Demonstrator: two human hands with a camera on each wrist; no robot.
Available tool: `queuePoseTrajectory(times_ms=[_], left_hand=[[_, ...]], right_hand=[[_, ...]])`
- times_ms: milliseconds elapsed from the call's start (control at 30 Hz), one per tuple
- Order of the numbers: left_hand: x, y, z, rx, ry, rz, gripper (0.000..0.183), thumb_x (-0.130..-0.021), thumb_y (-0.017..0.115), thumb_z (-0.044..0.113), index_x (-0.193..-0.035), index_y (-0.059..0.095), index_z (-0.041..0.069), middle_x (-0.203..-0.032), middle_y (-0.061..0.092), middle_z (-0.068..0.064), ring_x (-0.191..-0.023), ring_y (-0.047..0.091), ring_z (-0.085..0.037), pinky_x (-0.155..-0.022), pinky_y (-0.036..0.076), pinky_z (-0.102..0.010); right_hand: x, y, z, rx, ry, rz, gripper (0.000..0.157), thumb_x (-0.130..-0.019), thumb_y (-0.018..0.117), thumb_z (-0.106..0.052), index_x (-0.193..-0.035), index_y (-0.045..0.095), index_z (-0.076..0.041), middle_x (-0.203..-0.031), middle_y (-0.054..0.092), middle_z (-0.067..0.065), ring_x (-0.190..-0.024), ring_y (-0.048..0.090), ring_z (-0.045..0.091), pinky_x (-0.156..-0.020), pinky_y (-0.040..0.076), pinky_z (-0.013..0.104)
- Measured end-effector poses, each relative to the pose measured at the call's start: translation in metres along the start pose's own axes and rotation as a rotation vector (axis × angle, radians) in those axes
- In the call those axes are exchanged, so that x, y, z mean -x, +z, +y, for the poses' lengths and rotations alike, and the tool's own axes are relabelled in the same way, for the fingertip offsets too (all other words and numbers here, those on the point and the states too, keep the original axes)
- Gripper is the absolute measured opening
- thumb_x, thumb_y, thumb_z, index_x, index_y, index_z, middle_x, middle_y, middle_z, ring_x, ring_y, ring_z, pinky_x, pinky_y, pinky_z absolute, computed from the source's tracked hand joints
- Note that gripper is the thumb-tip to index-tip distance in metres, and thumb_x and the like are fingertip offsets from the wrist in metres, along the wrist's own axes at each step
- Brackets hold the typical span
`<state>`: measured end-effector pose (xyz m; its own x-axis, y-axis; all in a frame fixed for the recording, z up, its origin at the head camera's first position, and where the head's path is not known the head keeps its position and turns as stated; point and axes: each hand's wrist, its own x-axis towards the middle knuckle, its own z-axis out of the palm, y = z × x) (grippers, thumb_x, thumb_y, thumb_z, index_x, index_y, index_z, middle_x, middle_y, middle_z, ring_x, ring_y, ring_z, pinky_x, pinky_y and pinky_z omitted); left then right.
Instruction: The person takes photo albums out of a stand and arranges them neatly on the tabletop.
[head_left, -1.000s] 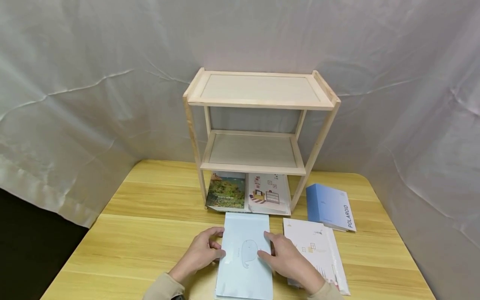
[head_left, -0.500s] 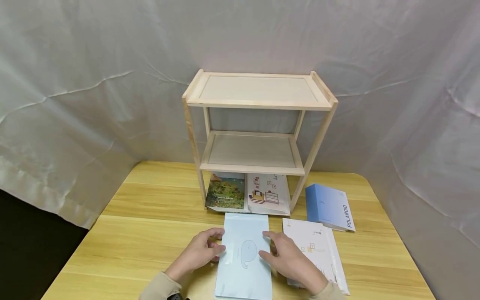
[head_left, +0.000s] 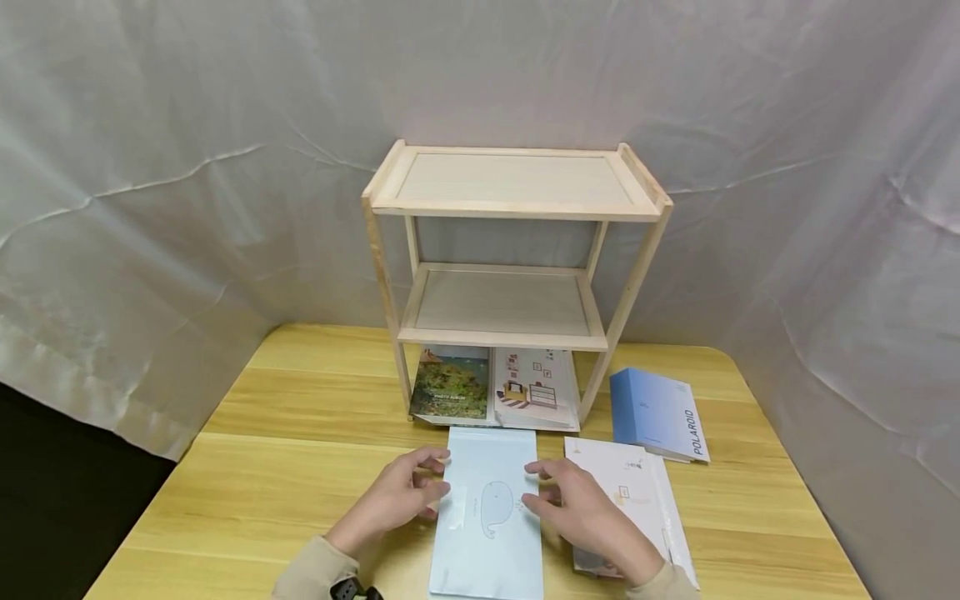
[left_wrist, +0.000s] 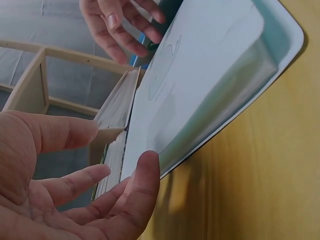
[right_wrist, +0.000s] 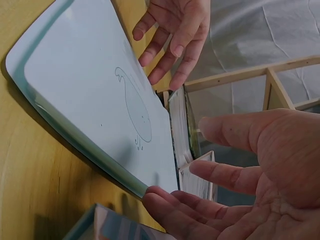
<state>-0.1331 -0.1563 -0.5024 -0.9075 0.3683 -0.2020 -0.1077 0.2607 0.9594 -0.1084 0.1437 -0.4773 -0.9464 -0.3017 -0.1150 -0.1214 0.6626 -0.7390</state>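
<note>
We see the pale blue album, a whale drawn on its cover, lying flat on the tabletop at the lower centre of the frame. The left hand is at its left edge and the right hand at its right, fingers and thumb spread apart on each; we cannot tell whether any fingertip touches it. Just above it, at mid-frame, we find the wooden rack, two albums side by side on its bottom level. At lower right lie a white album and a blue POLAROID album.
</note>
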Motion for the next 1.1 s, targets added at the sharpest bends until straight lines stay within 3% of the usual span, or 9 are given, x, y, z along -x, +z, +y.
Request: queuePoseTrajectory(times_ms=[267,467,833,1100], left_hand=[[-0.008,-0.001,0.006,-0.024,0.004,-0.002,0.057,-0.101,0.071,0.007,-0.153,0.05,-0.004,-0.136,0.058,-0.028,-0.1,0.063,-0.023,-0.077,0.068,-0.044],[-0.012,-0.002,0.015,-0.04,0.026,-0.01,0.054,-0.104,0.067,0.008,-0.153,0.05,-0.003,-0.137,0.057,-0.03,-0.101,0.066,-0.028,-0.075,0.068,-0.045],[-0.03,-0.002,0.035,-0.098,0.056,-0.012,0.053,-0.105,0.067,0.011,-0.155,0.051,0.004,-0.14,0.056,-0.029,-0.1,0.066,-0.034,-0.075,0.067,-0.047],[-0.048,-0.002,0.045,-0.096,0.083,-0.027,0.054,-0.106,0.066,0.011,-0.157,0.049,0.004,-0.144,0.057,-0.029,-0.104,0.066,-0.038,-0.077,0.068,-0.043]], right_hand=[[-0.003,-0.005,0.002,-0.05,-0.008,0.03,0.047,-0.1,0.077,-0.029,-0.139,0.067,-0.005,-0.138,0.064,0.02,-0.105,0.075,0.023,-0.082,0.064,0.029],[-0.008,-0.008,0.004,-0.067,0.017,0.051,0.045,-0.102,0.074,-0.03,-0.141,0.066,-0.008,-0.141,0.063,0.017,-0.11,0.074,0.024,-0.079,0.06,0.022],[-0.016,-0.019,0.006,-0.11,0.036,0.104,0.043,-0.102,0.075,-0.026,-0.143,0.065,-0.012,-0.147,0.06,0.017,-0.114,0.074,0.023,-0.082,0.061,0.025],[-0.023,-0.026,0.01,-0.135,0.023,0.155,0.045,-0.101,0.075,-0.017,-0.145,0.063,-0.013,-0.149,0.058,0.02,-0.119,0.073,0.031,-0.086,0.066,0.033]])
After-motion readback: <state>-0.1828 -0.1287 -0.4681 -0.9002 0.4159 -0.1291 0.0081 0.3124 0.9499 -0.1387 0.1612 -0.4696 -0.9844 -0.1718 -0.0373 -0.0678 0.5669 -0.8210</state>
